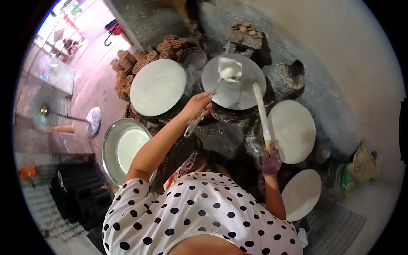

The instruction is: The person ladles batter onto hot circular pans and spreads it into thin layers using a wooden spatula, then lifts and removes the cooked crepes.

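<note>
My left hand (pixel 196 107) is closed around the handle of a ladle (pixel 216 87). The ladle's bowl is coated in white batter (pixel 230 70) and hangs over a round grey griddle plate (pixel 233 98). In my right hand (pixel 271 163), which wears a purplish glove, is the grip of a long flat wooden stick (pixel 262 114). Its white-coated far end reaches the plate's right edge; whether it touches cannot be made out. A metal basin (pixel 107 148) of white batter stands by my left forearm.
Round whitish discs lie at the upper left (pixel 158 87), right (pixel 291 131) and lower right (pixel 301 194). Perforated brown coal briquettes (pixel 123 61) are stacked behind. A fan (pixel 44 110) stands far left, above black cylinders (pixel 80 191). A wall (pixel 331 46) bounds the right side.
</note>
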### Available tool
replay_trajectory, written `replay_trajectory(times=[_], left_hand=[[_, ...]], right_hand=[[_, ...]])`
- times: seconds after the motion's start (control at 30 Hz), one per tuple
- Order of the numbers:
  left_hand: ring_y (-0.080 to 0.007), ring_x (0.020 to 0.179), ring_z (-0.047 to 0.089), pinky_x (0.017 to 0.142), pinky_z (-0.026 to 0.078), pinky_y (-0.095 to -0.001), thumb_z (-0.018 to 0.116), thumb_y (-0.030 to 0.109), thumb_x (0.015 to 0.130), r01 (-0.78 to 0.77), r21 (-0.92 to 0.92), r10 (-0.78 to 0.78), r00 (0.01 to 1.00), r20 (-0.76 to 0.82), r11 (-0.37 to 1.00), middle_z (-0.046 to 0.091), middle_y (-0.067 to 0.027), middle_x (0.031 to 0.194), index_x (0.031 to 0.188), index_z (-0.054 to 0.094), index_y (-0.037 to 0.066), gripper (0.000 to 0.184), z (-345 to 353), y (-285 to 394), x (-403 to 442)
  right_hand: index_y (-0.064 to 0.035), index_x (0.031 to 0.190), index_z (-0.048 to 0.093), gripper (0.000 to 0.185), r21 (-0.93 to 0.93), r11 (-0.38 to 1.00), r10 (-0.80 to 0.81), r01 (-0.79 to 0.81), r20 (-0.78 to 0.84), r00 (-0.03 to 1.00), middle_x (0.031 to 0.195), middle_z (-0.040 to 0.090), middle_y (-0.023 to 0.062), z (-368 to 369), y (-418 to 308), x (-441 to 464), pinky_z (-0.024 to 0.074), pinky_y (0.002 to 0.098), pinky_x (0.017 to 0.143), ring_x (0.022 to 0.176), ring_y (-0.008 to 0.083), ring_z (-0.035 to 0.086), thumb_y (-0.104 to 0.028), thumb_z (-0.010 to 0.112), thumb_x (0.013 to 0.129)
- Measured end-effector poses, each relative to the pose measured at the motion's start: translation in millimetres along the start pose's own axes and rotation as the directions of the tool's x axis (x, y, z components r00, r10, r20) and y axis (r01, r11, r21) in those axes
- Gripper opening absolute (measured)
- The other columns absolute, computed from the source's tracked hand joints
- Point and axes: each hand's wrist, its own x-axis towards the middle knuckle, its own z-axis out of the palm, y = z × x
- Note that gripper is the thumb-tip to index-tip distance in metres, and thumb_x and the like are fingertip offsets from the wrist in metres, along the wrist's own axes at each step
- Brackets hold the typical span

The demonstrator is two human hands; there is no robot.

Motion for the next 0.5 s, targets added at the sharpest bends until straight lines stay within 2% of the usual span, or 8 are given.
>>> replay_trajectory(times=[0.07, 0.17, 0.23, 0.27, 0.33, 0.37, 0.43, 0.5], left_hand=[[-0.0040, 0.045, 0.034, 0.040, 0.032, -0.0217, 0.038, 0.018, 0.100, 0.081, -0.271, -0.057, 0.994, 0.094, 0.959, 0.041, 0.0031, 0.065, 0.129, 0.040, -0.001, 0.036, 13, -7, 69], [-0.0052, 0.045, 0.033, 0.041, 0.032, -0.0226, 0.040, 0.016, 0.099, 0.295, -0.353, -0.234, 0.950, 0.205, 0.888, 0.042, 0.0026, 0.065, 0.123, 0.043, 0.001, 0.029, 33, -22, 162], [-0.0117, 0.044, 0.041, 0.042, 0.037, -0.0259, 0.044, 0.009, 0.092, 0.240, -0.236, -0.204, 0.965, 0.167, 0.942, 0.048, -0.0017, 0.065, 0.109, 0.052, 0.000, 0.022, 43, -38, 208], [-0.0117, 0.044, 0.041, 0.042, 0.037, -0.0259, 0.044, 0.009, 0.092, 0.250, -0.229, -0.210, 0.960, 0.185, 0.941, 0.048, -0.0017, 0.065, 0.109, 0.052, 0.000, 0.022, 45, -48, 231], [-0.0158, 0.045, 0.046, 0.042, 0.039, -0.0290, 0.047, 0.007, 0.087, 0.162, -0.089, -0.159, 0.986, 0.043, 0.983, 0.053, -0.0063, 0.066, 0.095, 0.059, 0.000, 0.016, 45, -65, 267], [-0.0158, 0.045, 0.046, 0.042, 0.039, -0.0290, 0.047, 0.007, 0.087, 0.167, -0.087, -0.163, 0.985, 0.055, 0.982, 0.053, -0.0063, 0.066, 0.095, 0.059, 0.000, 0.016, 44, -63, 275], [-0.0198, 0.047, 0.054, 0.044, 0.042, -0.0323, 0.051, 0.008, 0.083, 0.058, 0.191, -0.040, 0.995, -0.093, 0.980, 0.058, -0.0128, 0.064, 0.092, 0.063, 0.000, 0.017, 33, -62, 285], [-0.0171, 0.047, 0.052, 0.043, 0.041, -0.0309, 0.051, 0.011, 0.086, 0.053, 0.354, 0.000, 0.989, -0.147, 0.934, 0.055, -0.0082, 0.063, 0.104, 0.060, 0.000, 0.022, 14, -61, 300]], right_hand=[[-0.0161, 0.126, 0.055, 0.042, 0.008, 0.999, 0.049, -0.048, -0.040, 0.998, 0.107, 0.060, 0.0164, -7, -2, 28, 0.0509, 0.0415, 0.078, 0.090, 0.0358, 0.060, -0.024, 0.059, 0.085], [-0.0166, 0.127, 0.054, 0.043, 0.005, 0.993, 0.114, -0.114, -0.035, 0.993, 0.107, 0.060, 0.0153, -14, -26, 83, 0.0508, 0.0400, 0.078, 0.092, 0.0329, 0.060, -0.026, 0.058, 0.085], [-0.0178, 0.127, 0.054, 0.042, -0.131, 0.991, 0.033, -0.029, 0.023, 0.999, 0.107, 0.060, 0.0132, 25, -5, 105, 0.0507, 0.0372, 0.077, 0.095, 0.0289, 0.060, -0.029, 0.056, 0.087], [-0.0202, 0.128, 0.053, 0.042, -0.220, 0.948, 0.274, -0.230, 0.194, 0.942, 0.107, 0.061, 0.0150, -2, -40, 125, 0.0505, 0.0388, 0.079, 0.094, 0.0311, 0.061, -0.033, 0.056, 0.088], [-0.0220, 0.129, 0.053, 0.044, -0.286, 0.958, 0.005, -0.003, 0.008, 1.000, 0.105, 0.061, 0.0166, 27, -26, 111, 0.0501, 0.0415, 0.080, 0.094, 0.0344, 0.060, -0.038, 0.056, 0.088], [-0.0216, 0.129, 0.053, 0.044, -0.170, 0.975, 0.155, -0.145, 0.046, 0.987, 0.108, 0.061, 0.0176, 45, -20, 104, 0.0492, 0.0422, 0.083, 0.097, 0.0354, 0.059, -0.038, 0.055, 0.088], [-0.0198, 0.129, 0.052, 0.045, 0.085, 0.878, 0.450, -0.470, 0.183, 0.874, 0.114, 0.059, 0.0197, 43, -41, 107, 0.0465, 0.0445, 0.088, 0.104, 0.0368, 0.057, -0.039, 0.052, 0.089], [-0.0182, 0.129, 0.052, 0.046, 0.098, 0.856, 0.484, -0.508, 0.195, 0.853, 0.115, 0.059, 0.0201, 82, -47, 118, 0.0458, 0.0450, 0.089, 0.104, 0.0367, 0.057, -0.040, 0.052, 0.089]])
